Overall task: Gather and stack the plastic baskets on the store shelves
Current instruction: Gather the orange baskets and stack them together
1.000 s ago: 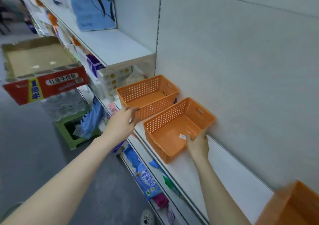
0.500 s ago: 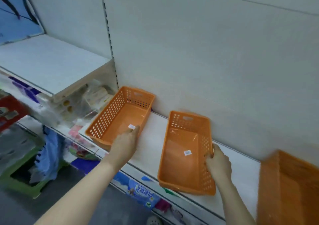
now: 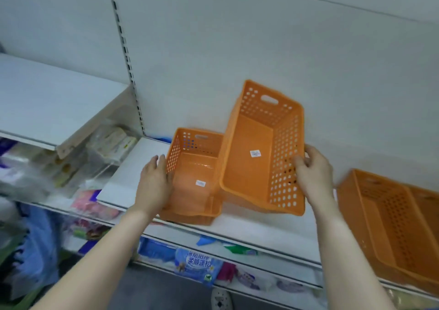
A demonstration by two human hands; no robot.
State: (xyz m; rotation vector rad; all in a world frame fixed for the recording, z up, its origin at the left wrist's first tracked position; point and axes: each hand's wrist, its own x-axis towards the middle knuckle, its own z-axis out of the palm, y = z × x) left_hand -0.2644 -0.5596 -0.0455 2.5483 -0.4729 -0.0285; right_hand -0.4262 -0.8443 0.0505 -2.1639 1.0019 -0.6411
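Two orange perforated plastic baskets are in front of me on the white shelf [image 3: 249,229]. My left hand [image 3: 154,183] grips the left wall of the smaller-looking left basket [image 3: 192,174], which rests on the shelf. The right basket [image 3: 251,157] is raised and tilted above the shelf, its left side overlapping the left basket's right rim. My right hand [image 3: 313,172] grips its perforated right wall. Each basket has a small white sticker on its floor. A stack of more orange baskets [image 3: 392,226] sits on the shelf at the far right.
The grey back panel [image 3: 261,48] rises right behind the baskets. A higher white shelf [image 3: 47,100] juts out on the left, with packaged goods [image 3: 78,157] under it. More packets [image 3: 194,264] fill the shelf below. The dark floor lies beneath.
My right hand has lifted the right basket off the shelf and swung it left over the left basket's edge. My left hand has slid the left basket rightward, and my view has shifted closer.
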